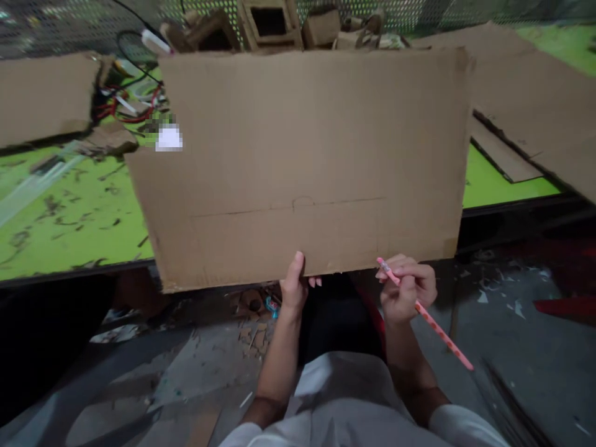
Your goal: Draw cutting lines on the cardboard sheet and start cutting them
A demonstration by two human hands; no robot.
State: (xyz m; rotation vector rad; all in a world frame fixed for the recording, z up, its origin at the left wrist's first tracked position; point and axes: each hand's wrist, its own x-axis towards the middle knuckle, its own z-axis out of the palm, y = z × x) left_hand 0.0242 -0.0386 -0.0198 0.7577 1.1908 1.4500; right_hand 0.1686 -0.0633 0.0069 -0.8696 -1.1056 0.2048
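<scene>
A large flat sheet of brown cardboard [307,136] rests partly on the green table, its near edge jutting out over my lap. A thin dark line with a small bump near its middle is drawn across the lower part. My left hand [295,282] grips the near edge, thumb on top and fingers underneath. Just beyond that edge, to the right, my right hand [407,288] is closed around a pink spotted pencil [444,337]. The pencil slants from upper left to lower right, its metal-banded end up by the cardboard.
The green table [79,217] carries scattered scraps at left. More cardboard sheets lie at left [44,99] and right [535,93]. Cardboard box-like pieces [270,25] stand along the back by a perforated screen. Tangled wires [130,102] lie at back left. Paper bits litter the floor.
</scene>
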